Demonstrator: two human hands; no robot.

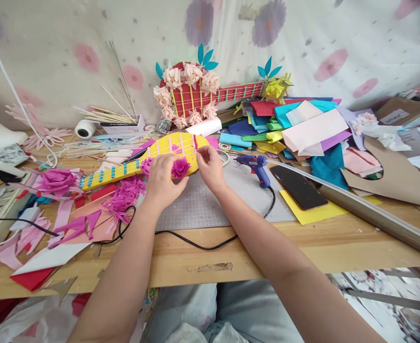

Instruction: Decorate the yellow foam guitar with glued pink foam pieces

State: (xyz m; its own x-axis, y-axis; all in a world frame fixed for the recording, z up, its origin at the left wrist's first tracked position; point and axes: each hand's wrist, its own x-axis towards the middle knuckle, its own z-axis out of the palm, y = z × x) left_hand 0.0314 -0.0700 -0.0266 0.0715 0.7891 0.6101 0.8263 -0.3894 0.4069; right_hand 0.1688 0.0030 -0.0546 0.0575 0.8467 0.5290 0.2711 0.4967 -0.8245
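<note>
Hands on the yellow paper guitar

Left hand pinches magenta paper flower against yellow guitar, mid-bench. Right hand grips guitar's body edge. Blue glue gun & phone lie right. No legible writing.

Bare forearms, no sleeves; pale grey trousers.

Paper guitar on cutting mat near desk centre, paper flower on its body between left hand and right hand. Glue gun right of them; phone farther right; second guitar behind, at back edge.
</note>
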